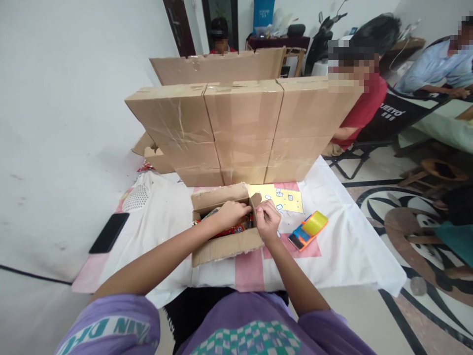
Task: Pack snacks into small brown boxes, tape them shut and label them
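Note:
A small open cardboard box point(221, 249) sits on the cloth-covered table point(343, 246) in front of me, with red and orange packets point(238, 229) inside. My left hand point(231, 213) reaches into the box, fingers curled over the contents. My right hand point(268, 219) is at the box's right flap point(254, 201), fingers pinched together beside the left hand's fingertips. What the fingertips pinch is too small to make out.
A tall cardboard screen point(244, 128) stands behind the box. A yellow sheet with small stickers point(281, 198) and an orange-blue tape dispenser point(308, 230) lie to the right. A black phone point(110, 232) and white mesh object point(136, 198) lie left. Other people sit beyond the screen.

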